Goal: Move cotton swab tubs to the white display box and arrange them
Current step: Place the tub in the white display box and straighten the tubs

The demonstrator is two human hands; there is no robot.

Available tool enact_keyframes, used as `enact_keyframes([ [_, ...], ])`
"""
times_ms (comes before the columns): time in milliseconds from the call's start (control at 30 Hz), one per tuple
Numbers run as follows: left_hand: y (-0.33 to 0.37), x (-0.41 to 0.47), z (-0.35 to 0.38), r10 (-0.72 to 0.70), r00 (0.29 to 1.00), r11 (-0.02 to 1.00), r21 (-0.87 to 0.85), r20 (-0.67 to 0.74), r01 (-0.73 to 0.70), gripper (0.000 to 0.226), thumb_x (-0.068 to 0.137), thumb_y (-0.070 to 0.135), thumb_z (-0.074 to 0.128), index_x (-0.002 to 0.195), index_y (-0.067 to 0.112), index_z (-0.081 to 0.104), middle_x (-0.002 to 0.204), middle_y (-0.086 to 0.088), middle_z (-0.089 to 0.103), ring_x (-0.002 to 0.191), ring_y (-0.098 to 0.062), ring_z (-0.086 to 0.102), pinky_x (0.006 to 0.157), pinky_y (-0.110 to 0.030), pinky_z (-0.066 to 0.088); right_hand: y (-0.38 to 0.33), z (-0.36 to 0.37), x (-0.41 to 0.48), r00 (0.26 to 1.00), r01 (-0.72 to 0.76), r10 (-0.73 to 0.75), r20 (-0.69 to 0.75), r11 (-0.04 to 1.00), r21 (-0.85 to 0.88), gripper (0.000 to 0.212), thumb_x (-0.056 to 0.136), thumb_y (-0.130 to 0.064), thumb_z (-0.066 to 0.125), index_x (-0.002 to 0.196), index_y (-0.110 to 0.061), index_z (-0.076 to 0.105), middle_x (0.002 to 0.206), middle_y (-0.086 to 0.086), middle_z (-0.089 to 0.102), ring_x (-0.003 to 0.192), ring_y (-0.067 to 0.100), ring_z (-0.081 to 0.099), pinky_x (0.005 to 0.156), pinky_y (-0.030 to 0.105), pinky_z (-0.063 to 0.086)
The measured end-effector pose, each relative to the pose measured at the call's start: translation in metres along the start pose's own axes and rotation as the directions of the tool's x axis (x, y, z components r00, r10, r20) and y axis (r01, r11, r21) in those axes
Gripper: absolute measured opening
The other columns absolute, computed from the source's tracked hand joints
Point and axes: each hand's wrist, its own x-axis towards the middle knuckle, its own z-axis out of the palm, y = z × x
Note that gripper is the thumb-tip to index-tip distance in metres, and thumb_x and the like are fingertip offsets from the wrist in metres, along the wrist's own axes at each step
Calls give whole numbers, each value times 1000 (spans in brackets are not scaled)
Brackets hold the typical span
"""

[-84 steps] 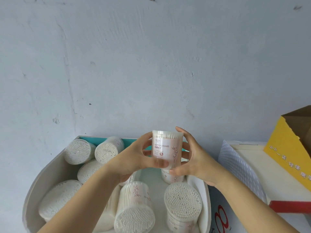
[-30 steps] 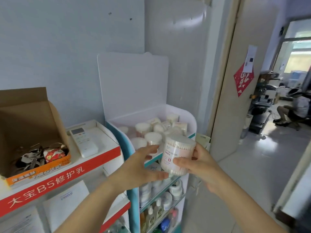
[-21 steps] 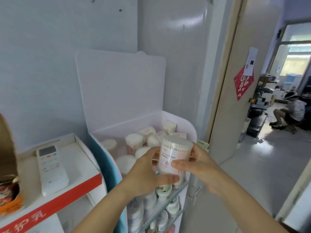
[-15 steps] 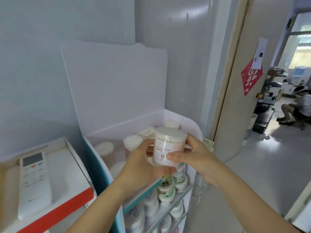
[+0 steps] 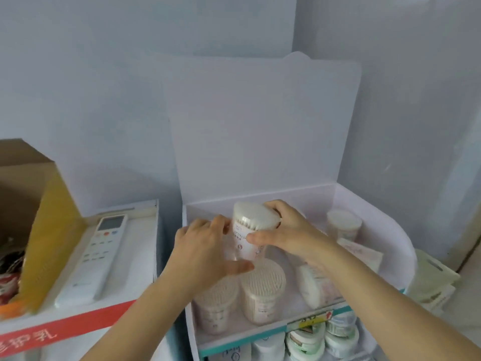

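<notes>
inside the open top of the white display box (image 5: 390, 238), i hold 1 cotton swab tub (image 5: 256, 217) between both hands, above the tubs already standing there. my left hand (image 5: 205, 254) wraps its left side, fingers curled against the wall and thumb stretched out beneath the base. my right hand (image 5: 291, 235) takes the other side, thumb laid across the printed label and fingers hooked over the far edge of the top. the tub is tilted a little, its white swab-filled top leaning right and toward me. its base hangs right over the front middle tub (image 5: 263, 287); whether the 2 touch i cannot tell.

the front left tub (image 5: 216, 300) stands upright just beside the middle one, partly under my left wrist. further right, a tipped tub (image 5: 312, 285) lies on its side under my right forearm. a back right tub (image 5: 343, 225) stands upright near the far right corner, and a flat packet (image 5: 361, 254) lies in front of it. the box's tall flap stands upright behind everything, against the wall.

under the box's front edge, small round jars (image 5: 322, 337) sit stacked on a lower shelf. to the left, a white remote control (image 5: 101, 259) lies on a red-fronted box (image 5: 78, 327), next to a yellow cardboard box (image 5: 46, 230).
</notes>
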Motion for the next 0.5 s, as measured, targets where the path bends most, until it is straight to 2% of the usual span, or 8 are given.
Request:
enact_keyframes([
  [100, -6, -1, -3, -72, 997, 991, 115, -24, 74, 78, 63, 78, 54, 128, 36, 40, 125, 19, 53, 122, -11, 42, 101, -34, 32, 2, 5, 23, 997, 25, -22, 79, 999, -38, 75, 56, -34, 86, 119, -25, 47, 113, -8, 56, 101, 9, 57, 77, 26, 50],
  [200, -8, -11, -7, -127, 992, 958, 254, -30, 130, 88, 61, 85, 41, 135, 36, 37, 131, 17, 52, 125, -12, 40, 101, -33, 29, 7, 12, 41, 991, 50, -32, 132, 989, -141, 85, 52, -41, 85, 124, -23, 44, 116, -8, 53, 105, 11, 54, 87, 33, 51],
  [267, -5, -20, -9, -175, 985, 938, 306, 12, 163, 82, 68, 81, 45, 136, 36, 34, 135, 15, 48, 129, -13, 36, 104, -35, 27, 9, 16, 50, 986, 88, -55, 157, 974, -209, 84, 53, -41, 84, 124, -22, 43, 117, -7, 53, 105, 13, 54, 90, 35, 49],
  [400, 8, -34, -11, -151, 982, 940, 323, 114, 107, 67, 73, 71, 53, 132, 43, 39, 132, 19, 49, 126, -11, 37, 105, -35, 25, 11, 20, 58, 964, 221, -148, 222, 909, -353, 78, 60, -38, 83, 123, -19, 42, 114, -6, 51, 101, 13, 51, 79, 27, 45],
  [500, 17, -38, -4, -131, 974, 942, 328, 183, 65, 66, 73, 70, 55, 132, 43, 43, 130, 21, 52, 122, -9, 40, 103, -33, 25, 19, 18, 62, 954, 268, -155, 257, 824, -500, 83, 56, -42, 82, 125, -20, 40, 115, -6, 50, 102, 15, 51, 82, 32, 47],
])
